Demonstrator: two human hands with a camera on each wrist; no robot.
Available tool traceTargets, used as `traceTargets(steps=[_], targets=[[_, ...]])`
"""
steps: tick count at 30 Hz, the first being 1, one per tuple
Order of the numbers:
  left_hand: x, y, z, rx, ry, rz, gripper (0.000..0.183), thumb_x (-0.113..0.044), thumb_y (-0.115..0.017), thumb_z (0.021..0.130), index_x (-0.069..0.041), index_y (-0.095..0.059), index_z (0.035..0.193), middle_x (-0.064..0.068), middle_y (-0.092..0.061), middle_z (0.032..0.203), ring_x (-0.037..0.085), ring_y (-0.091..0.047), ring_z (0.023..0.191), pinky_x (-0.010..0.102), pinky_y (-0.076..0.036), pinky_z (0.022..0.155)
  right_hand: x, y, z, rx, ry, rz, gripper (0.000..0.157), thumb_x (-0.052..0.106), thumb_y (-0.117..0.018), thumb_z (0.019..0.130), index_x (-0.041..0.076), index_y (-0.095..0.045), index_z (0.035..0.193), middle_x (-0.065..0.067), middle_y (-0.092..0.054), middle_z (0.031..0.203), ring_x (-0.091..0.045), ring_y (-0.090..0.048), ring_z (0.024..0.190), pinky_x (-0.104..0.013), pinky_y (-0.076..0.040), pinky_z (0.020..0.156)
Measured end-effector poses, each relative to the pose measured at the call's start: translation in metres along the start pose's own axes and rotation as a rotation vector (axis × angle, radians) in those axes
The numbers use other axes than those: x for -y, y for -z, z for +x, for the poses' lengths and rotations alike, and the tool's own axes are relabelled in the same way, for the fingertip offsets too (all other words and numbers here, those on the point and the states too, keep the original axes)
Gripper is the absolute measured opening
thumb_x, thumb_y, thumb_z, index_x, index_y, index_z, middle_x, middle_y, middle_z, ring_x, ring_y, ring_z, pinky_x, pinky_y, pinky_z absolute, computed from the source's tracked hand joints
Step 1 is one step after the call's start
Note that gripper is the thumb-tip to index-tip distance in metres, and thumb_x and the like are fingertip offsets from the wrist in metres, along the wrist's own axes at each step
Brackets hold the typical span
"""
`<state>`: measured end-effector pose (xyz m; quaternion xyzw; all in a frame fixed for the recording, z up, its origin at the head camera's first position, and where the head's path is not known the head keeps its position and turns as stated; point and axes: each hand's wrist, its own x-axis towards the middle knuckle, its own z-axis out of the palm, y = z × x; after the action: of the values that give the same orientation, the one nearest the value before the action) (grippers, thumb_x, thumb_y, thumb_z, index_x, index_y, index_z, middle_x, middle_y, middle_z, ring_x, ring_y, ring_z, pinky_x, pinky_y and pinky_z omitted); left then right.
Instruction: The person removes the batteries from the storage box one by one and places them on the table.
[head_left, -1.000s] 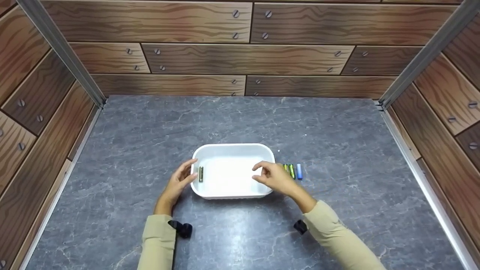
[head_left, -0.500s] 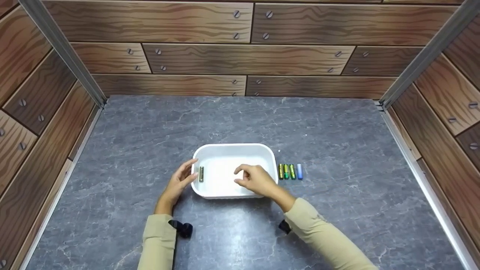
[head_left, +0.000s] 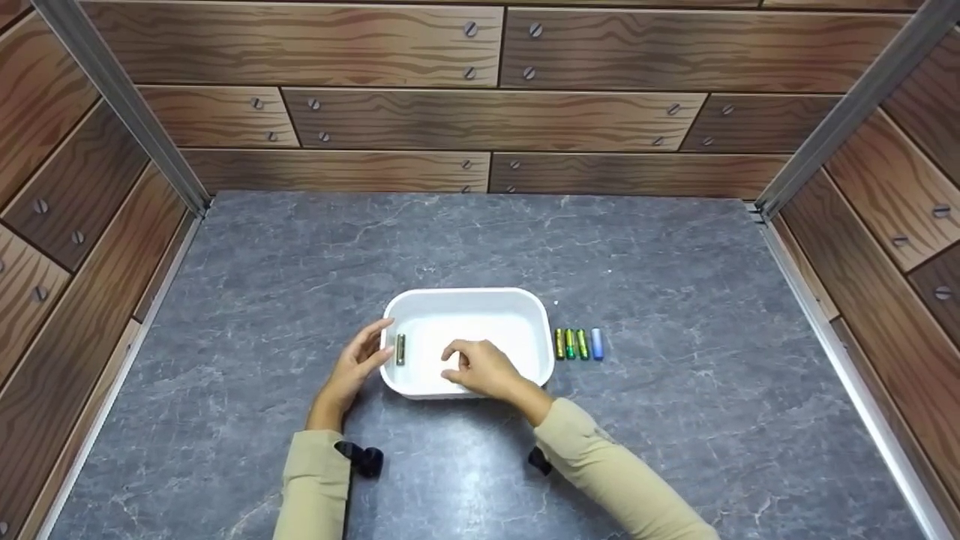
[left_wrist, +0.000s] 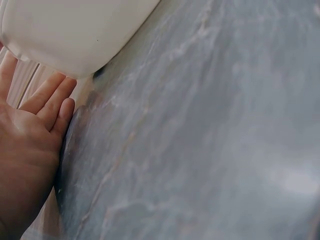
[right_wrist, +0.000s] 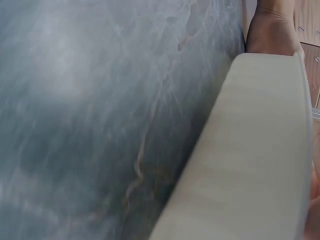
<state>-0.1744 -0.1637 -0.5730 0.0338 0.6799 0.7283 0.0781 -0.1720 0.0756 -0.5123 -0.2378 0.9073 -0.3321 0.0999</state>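
A white rectangular tub [head_left: 465,290] with rounded corners stands on the table, one gold-and-dark battery [head_left: 400,349] lying inside at its left end. My left hand [head_left: 354,369] is at the tub's left rim, thumb and fingertips touching it. In the left wrist view its fingers [left_wrist: 52,97] reach fairly straight to the outside of the tub. Over the middle of the tub hovers my right hand [head_left: 486,367], thumb and forefinger curved with a gap between them and nothing visible there. The right wrist view mostly shows the tub's outer wall [right_wrist: 250,145], which hides much of that hand.
Right of the tub, several batteries stand in a row of green and gold, such as the green battery [head_left: 571,344], with a blue battery [head_left: 598,343] at the end. The grey marbled table [head_left: 675,285] is bordered by wood-patterned walls [head_left: 495,120] and metal rails.
My right hand has moved left from the tub's right rim to over its middle, uncovering the battery row. The left hand, the tub and the battery inside stay in place.
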Motion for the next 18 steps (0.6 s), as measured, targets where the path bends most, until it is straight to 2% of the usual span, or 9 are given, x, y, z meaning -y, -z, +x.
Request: traceTargets(steps=[9,13,16,18], targets=[[0.000,0.000,-0.001,0.002,-0.004,0.000,0.054,-0.001,-0.058,0.092,0.001,-0.040,0.143,0.024,-0.041,0.150,0.036,-0.039,0.140,0.013,-0.041,0.098,0.009,-0.008,0.014,0.059,-0.049,-0.014,0.022,0.021,-0.071,0.086,0.006,-0.069,0.103,-0.010,-0.065,0.071,-0.006,-0.042,0.056,-0.018,-0.032,0.055],[0.001,0.001,-0.001,0.006,0.009,0.017,0.054,-0.003,-0.058,0.093,-0.002,-0.040,0.144,0.022,-0.039,0.151,0.037,-0.036,0.143,0.032,-0.037,0.112,0.011,-0.012,0.020,0.055,-0.044,-0.024,0.023,0.020,-0.072,0.085,0.005,-0.069,0.102,-0.011,-0.066,0.072,-0.006,-0.043,0.058,-0.019,-0.033,0.056],[0.002,0.002,0.000,0.006,0.016,0.026,0.054,-0.004,-0.058,0.093,-0.002,-0.040,0.144,0.022,-0.039,0.152,0.037,-0.035,0.144,0.040,-0.034,0.114,0.014,-0.015,0.025,0.051,-0.049,-0.038,0.024,0.021,-0.073,0.083,0.006,-0.070,0.102,-0.010,-0.066,0.073,-0.006,-0.043,0.059,-0.019,-0.033,0.056],[0.001,0.002,0.000,0.005,0.009,0.025,0.054,-0.004,-0.058,0.093,-0.001,-0.040,0.144,0.023,-0.040,0.151,0.037,-0.037,0.142,0.031,-0.038,0.110,0.015,-0.017,0.029,0.061,-0.058,-0.053,0.025,0.021,-0.073,0.083,0.007,-0.069,0.102,-0.010,-0.067,0.075,-0.006,-0.043,0.060,-0.019,-0.033,0.056]])
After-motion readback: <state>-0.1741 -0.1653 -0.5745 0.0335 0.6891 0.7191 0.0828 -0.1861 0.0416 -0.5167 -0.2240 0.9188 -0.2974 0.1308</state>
